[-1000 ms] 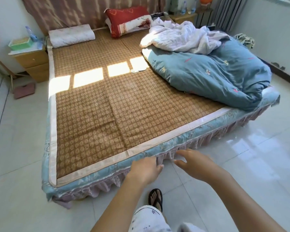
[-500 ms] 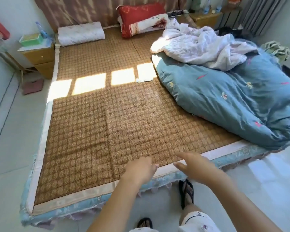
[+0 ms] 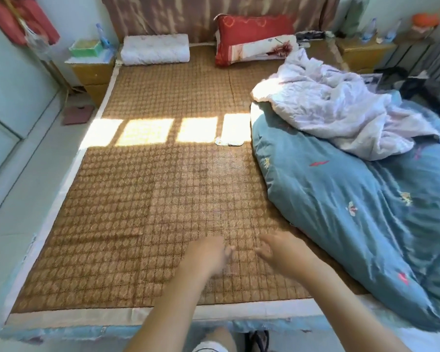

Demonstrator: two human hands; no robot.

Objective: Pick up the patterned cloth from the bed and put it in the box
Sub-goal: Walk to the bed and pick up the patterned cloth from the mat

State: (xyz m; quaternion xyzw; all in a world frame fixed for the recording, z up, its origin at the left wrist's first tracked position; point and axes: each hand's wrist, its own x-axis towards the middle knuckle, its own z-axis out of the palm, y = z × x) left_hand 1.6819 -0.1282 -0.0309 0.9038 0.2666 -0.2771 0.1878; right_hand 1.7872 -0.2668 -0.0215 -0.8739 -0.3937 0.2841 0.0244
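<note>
A small pale patterned cloth (image 3: 229, 142) lies flat on the woven brown mat (image 3: 142, 199) in mid-bed, at the edge of the sunlit patch and just left of the blue quilt. My left hand (image 3: 208, 255) and my right hand (image 3: 280, 248) hover side by side over the near part of the mat, well short of the cloth. Both hold nothing, with the fingers loosely apart. A green box (image 3: 85, 48) stands on the left nightstand (image 3: 92, 72).
A bulky blue quilt (image 3: 353, 212) with a crumpled white sheet (image 3: 341, 110) on it fills the bed's right half. A white pillow (image 3: 155, 49) and a red pillow (image 3: 252, 34) lie at the headboard. A second nightstand (image 3: 363, 52) with bottles stands at the back right.
I have stepped closer to the bed. Both hands moved forward from the foot edge to above the mat, and the cloth now lies nearer in view.
</note>
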